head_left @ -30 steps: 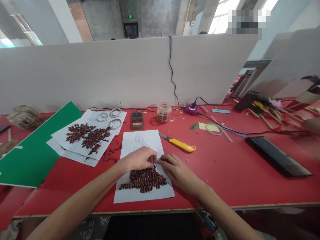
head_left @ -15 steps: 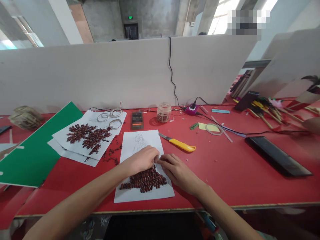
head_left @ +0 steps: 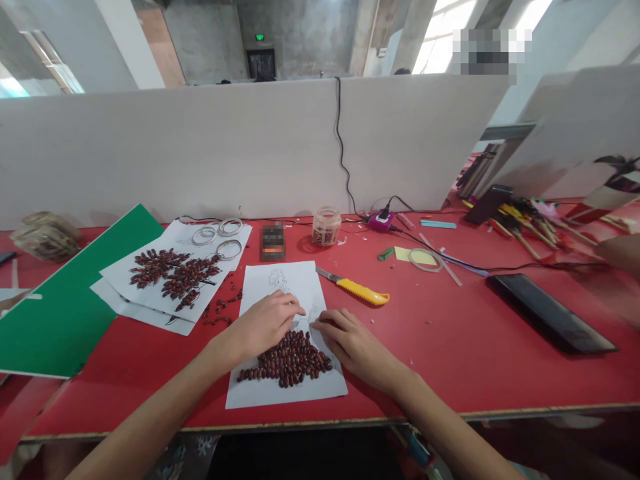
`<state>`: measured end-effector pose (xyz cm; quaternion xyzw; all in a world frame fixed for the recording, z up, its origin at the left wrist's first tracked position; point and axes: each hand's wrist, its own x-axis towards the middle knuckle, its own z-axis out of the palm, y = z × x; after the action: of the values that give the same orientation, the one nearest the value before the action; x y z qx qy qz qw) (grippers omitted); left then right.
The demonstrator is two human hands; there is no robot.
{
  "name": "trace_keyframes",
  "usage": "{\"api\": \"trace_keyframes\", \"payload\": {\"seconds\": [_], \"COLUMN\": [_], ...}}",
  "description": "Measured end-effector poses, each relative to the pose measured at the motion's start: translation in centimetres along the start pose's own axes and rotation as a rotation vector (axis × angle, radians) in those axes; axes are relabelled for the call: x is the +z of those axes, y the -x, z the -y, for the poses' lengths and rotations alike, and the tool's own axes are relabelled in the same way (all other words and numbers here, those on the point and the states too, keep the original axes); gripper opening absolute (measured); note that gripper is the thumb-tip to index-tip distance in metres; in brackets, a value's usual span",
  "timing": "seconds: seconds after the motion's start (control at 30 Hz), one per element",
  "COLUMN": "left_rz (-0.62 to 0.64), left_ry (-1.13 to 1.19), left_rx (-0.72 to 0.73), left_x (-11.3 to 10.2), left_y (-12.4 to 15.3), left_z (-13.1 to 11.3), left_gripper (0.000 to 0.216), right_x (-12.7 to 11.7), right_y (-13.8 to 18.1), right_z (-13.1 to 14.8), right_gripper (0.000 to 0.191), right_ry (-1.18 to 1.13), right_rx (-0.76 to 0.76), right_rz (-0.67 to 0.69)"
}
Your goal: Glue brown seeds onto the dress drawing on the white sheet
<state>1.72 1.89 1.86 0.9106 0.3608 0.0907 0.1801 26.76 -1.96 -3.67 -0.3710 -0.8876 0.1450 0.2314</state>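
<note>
Left hand [head_left: 267,321] just eased away from right hand [head_left: 356,343], so more beans [head_left: 293,360] show, can't tell if either's fingers grip anything.

Legible text: none. Green lit sign [head_left: 259,37], far wall, above dark doorway [head_left: 261,64]: glow distinct, individual symbols blurred — too small to read. Dark rectangular item [head_left: 273,241] on worktop [head_left: 425,363]: face pixelated, orange band toward near end, any characters masked. Clear jar [head_left: 327,228], right of same item: dark and pale pattern — print or contents, cannot tell. Pixelated patch [head_left: 487,55], upper right, above partition [head_left: 225,147]: any lettering masked.
</note>
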Motion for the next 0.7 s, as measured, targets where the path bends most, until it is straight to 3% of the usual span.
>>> {"api": "trace_keyframes", "payload": {"seconds": [0.13, 0.27, 0.5, 0.63, 0.7], "left_rz": [-0.003, -0.01, -0.008, -0.045, -0.113], "left_ry": [-0.272, -0.387, -0.477, -0.452, -0.396], "left_rx": [0.108, 0.133, 0.246, 0.256, 0.195], "left_x": [1.7, 3.1, 3.4, 3.9, 3.8], "left_y": [3.0, 4.0, 3.8, 4.2, 4.6], "left_z": [0.0, 0.8, 2.1, 1.6, 2.2], "left_gripper": [0.042, 0.046, 0.054, 0.06, 0.059], "right_x": [0.1, 0.1, -0.2, -0.1, 0.1], "right_y": [0.0, 0.0, -0.1, -0.1, 0.0], "right_z": [0.0, -0.1, 0.1, 0.1, 0.0], "right_gripper": [0.042, 0.041, 0.04, 0.038, 0.037], "right_ry": [-0.005, -0.007, -0.025, -0.019, -0.012], "right_rx": [0.004, 0.004, 0.017, 0.014, 0.013], "right_rz": [0.001, -0.003, 0.019, 0.016, 0.02]}}
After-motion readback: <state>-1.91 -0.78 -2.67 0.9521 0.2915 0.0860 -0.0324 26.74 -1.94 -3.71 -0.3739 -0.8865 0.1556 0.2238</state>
